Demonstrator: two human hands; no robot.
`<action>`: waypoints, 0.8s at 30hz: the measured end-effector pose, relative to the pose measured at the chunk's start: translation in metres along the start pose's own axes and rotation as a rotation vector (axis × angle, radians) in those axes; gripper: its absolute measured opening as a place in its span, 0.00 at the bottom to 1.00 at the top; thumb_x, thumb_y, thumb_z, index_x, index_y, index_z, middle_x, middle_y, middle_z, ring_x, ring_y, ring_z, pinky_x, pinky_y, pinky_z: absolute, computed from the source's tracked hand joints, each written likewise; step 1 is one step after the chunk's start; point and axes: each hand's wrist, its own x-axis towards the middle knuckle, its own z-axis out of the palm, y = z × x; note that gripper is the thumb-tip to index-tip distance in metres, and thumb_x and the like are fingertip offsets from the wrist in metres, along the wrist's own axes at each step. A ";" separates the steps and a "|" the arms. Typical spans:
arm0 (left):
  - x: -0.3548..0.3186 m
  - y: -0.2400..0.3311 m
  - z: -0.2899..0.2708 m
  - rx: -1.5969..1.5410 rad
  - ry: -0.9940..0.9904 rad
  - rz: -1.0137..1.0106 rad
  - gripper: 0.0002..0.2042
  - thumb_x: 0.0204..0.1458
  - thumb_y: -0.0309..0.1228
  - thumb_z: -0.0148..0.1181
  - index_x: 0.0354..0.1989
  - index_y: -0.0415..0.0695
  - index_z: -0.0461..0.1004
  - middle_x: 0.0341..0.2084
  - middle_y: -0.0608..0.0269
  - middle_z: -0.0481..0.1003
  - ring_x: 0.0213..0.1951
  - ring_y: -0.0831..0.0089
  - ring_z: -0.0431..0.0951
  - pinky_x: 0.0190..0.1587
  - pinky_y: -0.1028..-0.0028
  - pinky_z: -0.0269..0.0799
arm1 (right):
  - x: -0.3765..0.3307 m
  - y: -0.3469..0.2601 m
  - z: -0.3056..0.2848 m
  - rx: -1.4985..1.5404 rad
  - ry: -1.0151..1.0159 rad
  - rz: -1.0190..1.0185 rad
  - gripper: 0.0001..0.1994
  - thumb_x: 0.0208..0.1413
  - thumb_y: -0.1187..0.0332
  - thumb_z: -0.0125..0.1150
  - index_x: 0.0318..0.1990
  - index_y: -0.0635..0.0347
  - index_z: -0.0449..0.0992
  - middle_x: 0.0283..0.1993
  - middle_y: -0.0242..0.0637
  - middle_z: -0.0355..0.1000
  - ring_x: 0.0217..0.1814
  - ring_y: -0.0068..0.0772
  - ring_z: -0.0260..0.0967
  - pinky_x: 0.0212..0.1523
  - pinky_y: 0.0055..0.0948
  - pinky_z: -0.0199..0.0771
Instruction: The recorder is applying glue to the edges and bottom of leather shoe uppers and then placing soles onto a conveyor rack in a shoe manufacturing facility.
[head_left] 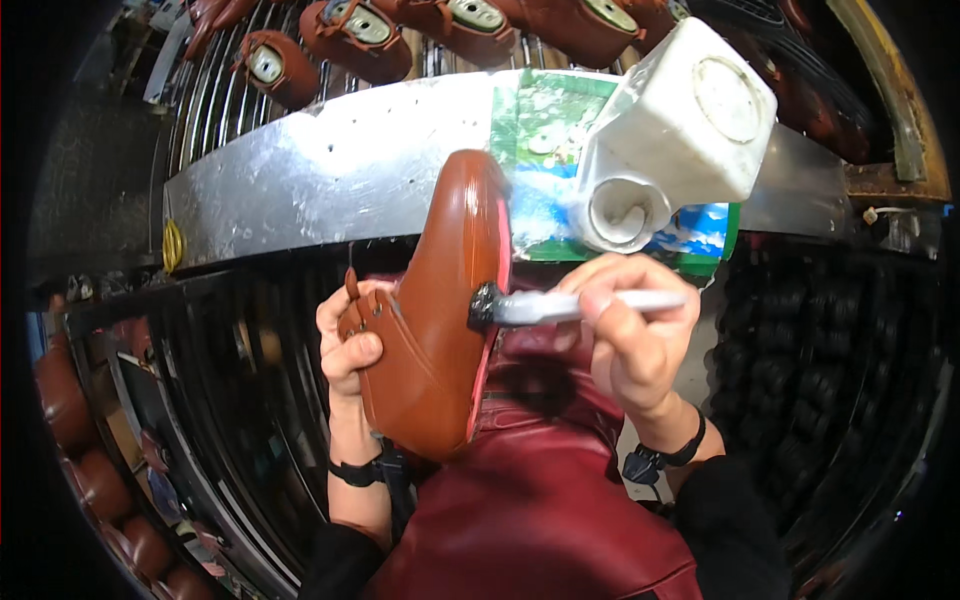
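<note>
A brown leather shoe upper [445, 290] stands toe-away in front of me, with a pink line along its lower right edge. My left hand [350, 345] is closed around its ankle opening, thumb on the outside near the eyelets. In my right hand [640, 325] is a white-handled brush [560, 307], pinched between thumb and fingers. Its dark bristle head touches the right side of the shoe beside the pink edge. Just beyond the right hand, a white plastic container [690, 110] lies tilted, with a round cup-like opening [625, 213] facing me.
A metal ledge [330, 150] runs across in front, partly covered by a green and blue printed sheet [545, 125]. Behind it, several brown shoes [365, 40] sit on a roller rack. More brown shoes [100, 485] are at the left; black stacked pieces [800, 370] are at the right.
</note>
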 end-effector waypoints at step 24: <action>0.020 0.022 0.008 -0.161 0.153 -0.062 0.18 0.65 0.34 0.56 0.56 0.33 0.76 0.43 0.51 0.82 0.44 0.64 0.85 0.48 0.66 0.84 | -0.022 -0.035 0.039 -0.525 -0.512 -0.343 0.12 0.40 0.81 0.74 0.35 0.74 0.80 0.34 0.53 0.80 0.34 0.40 0.81 0.38 0.31 0.82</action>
